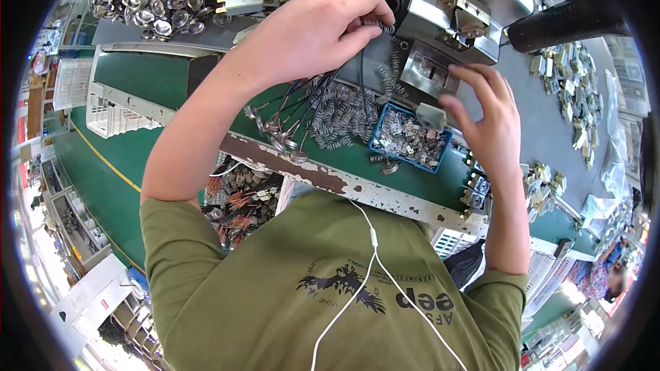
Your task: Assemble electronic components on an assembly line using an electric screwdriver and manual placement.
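Note:
My left hand [323, 31] reaches over the far side of the bench, with a metal coil spring [379, 26] pinched between thumb and fingers. My right hand [489, 106] has its thumb and fingers apart beside a metal fixture [427, 72]. Close to the right thumb is a small pale block [432, 117], slightly blurred; it seems apart from the fingers. Below the fixture sits a blue tray [410, 139] of small metal pieces. A pile of coil springs [340, 115] lies left of the tray, with black wires ending in round metal caps [285, 143] beside it.
Round metal caps [161, 0] heap at the far left, near white plug parts [240, 1]. A metal machine [454, 10] and a black cylindrical arm [567, 20] stand at the far right. More small parts [567, 89] lie rightward. A chipped rail [309, 172] edges the bench.

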The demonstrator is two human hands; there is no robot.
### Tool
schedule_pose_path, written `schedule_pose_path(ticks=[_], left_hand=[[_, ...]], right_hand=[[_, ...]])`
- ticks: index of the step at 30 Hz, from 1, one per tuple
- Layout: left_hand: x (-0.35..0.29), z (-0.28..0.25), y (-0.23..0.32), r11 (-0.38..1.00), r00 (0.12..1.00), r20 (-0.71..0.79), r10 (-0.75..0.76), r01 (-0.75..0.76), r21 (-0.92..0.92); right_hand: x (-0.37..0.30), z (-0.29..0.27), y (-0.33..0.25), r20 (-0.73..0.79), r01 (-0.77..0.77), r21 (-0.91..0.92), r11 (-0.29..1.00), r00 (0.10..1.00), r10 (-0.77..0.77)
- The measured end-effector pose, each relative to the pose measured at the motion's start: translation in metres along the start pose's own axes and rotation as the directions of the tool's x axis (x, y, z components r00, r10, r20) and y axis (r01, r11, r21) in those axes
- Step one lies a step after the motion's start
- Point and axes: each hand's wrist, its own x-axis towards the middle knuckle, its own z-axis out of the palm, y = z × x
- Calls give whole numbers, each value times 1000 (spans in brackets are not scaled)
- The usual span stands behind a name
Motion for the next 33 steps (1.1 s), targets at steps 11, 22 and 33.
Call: schedule_pose_path(ticks=[11,22,33], left_hand=[[9,15,3,999,996,78,52,-51,-17],[3,19,4,996,993,87,86,-83,-30],[2,31,5,997,991,116,73,-72,-14]], right_hand=[[-52,-5,-19,223,134,-18,991,967,-127],[-9,-16,5,380,-439,829,347,897,227],[9,15,-8,-123,144,39,989,983,-139]])
